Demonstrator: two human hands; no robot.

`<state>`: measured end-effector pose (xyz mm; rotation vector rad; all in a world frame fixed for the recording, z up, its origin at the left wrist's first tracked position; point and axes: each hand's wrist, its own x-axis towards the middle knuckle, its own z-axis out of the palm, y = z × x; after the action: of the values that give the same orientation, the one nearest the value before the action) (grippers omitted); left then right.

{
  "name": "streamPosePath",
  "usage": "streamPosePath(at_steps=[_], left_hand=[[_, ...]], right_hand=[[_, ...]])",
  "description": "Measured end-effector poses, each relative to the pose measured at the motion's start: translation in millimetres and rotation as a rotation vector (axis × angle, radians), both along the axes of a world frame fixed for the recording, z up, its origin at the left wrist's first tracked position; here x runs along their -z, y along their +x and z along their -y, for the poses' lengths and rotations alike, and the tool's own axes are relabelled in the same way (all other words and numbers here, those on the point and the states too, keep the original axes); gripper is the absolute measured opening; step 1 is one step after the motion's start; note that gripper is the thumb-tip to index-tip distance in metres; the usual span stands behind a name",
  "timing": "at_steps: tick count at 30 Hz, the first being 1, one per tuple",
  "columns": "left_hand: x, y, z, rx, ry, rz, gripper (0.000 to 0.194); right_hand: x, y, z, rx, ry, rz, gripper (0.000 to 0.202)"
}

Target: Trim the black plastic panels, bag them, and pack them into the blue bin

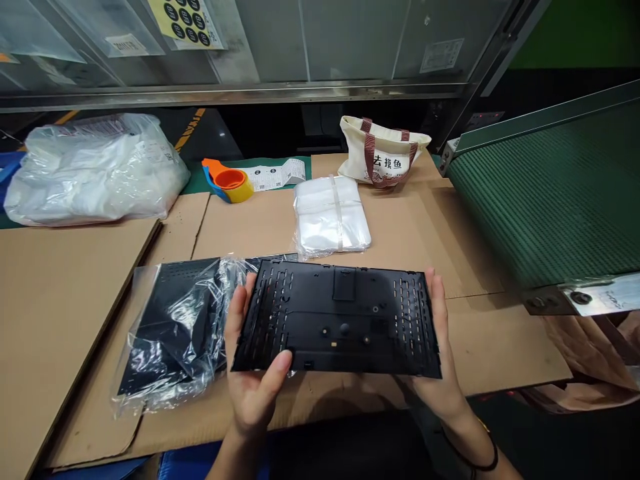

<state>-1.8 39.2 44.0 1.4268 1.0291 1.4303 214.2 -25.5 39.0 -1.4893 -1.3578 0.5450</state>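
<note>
A black rectangular plastic panel (pixel 345 327), with rows of slots at both ends, is held up between my two hands over the cardboard. My left hand (pixel 255 380) grips its left end, thumb on the near edge and fingers behind. My right hand (pixel 443 360) holds the right end, with fingertips showing beyond the edge and the thumb hidden. Behind the panel and to its left lies a clear plastic bag (pixel 175 333) with black panels inside. A bundle of clear bags (pixel 333 217) lies beyond the panel.
Cardboard (pixel 250 220) covers the table. Toward the back stand a cloth bag (pixel 385 160), colored tape rings (pixel 230 183) and a large plastic sack (pixel 95 170). A green conveyor belt (pixel 550 193) rises at the right. A raised cardboard sheet (pixel 65 307) lies at the left.
</note>
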Motion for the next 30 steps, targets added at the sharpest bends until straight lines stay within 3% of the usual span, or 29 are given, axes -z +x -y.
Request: streamPosePath(at_steps=[7,13,17,20,24,27,30], left_hand=[[1.1,2,0,0.041,0.050,-0.123,0.081],[4.5,3,-1,0.070,0.127,-0.178,0.085],[8.2,-3,-5,0.020,0.223,-0.306,0.076],[6.0,-10,-11,-0.072,0.222,-0.538,0.069],[-2.0,-16,-22,-0.013,0.212,-0.780,0.063],[-12.5,-17,-31,0.088,0.203,-0.847,0.060],[-31.5,-16,-43,0.131,0.193,-0.954,0.052]], right_hand=[[1.4,4,-1,0.037,-0.025,-0.108,0.080],[3.9,11,1,0.054,-0.081,-0.077,0.081],[9.4,22,4,0.016,-0.062,0.017,0.058],[10.0,26,7,-0.129,-0.158,-0.134,0.046],[10.9,28,13,-0.169,-0.336,-0.349,0.030],[15.5,30,13,-0.075,-0.361,-0.509,0.031],[21.8,36,9,0.119,-0.303,-0.792,0.039]])
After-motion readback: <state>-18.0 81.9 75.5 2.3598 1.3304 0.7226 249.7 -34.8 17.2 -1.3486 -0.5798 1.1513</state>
